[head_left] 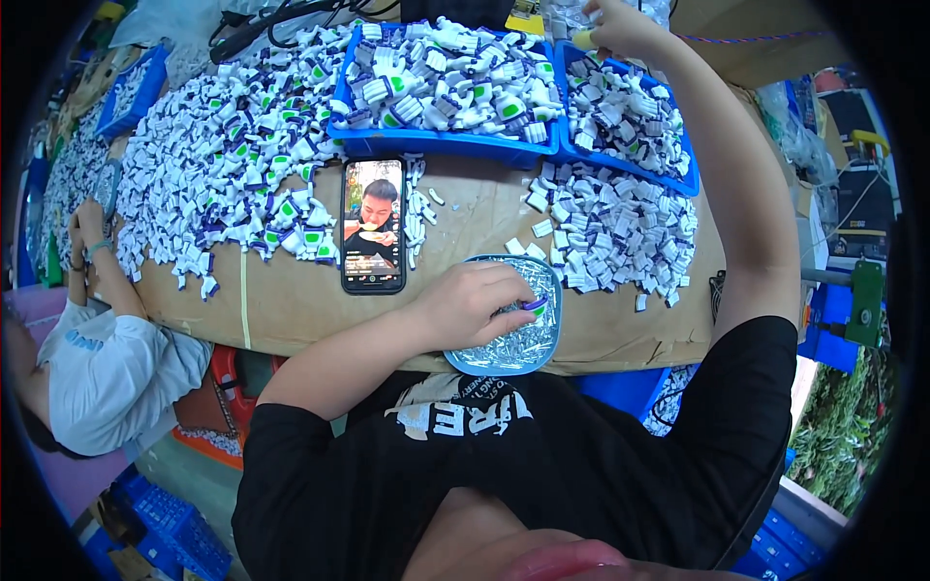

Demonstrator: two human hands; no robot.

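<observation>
- Nearest: worker in black shirt (542, 465), body hiding part of the bench (465, 198) front edge.
- Left hand (472, 302), over the tray (504, 370): grip looks closed on a small purple-and-green piece (536, 307), pinched at the fingertips above the tray's right half. Most of the piece is behind fingers; can't tell its shape or whether a pin is in it.
- Tray holds thin shiny pins (523, 346), jumbled; single ones hard to pick out from here.
- Step, my read: one piece is being handled at the tray while the right arm is stretched out. Next move seems to call for a steady left pinch and the right hand brought in near the tray, fingertips fine enough for one pin.
- Beyond the tray: phone (372, 228) flat on the bench, screen lit; to its right, a loose pile of white-and-purple pieces (620, 228).
- Further: large blue bin (446, 146) and smaller blue bin (635, 169), both heaped; broad heap (232, 160) left of them.
- Far edge: right hand (612, 27), fingers at a pale yellow thing (583, 40). Cut off by the frame; can't tell if that grip is open or closed.
- Far left: co-worker's hand (91, 221) by another heap, too small to read. Dark cables (291, 21) at the back, tangled.
</observation>
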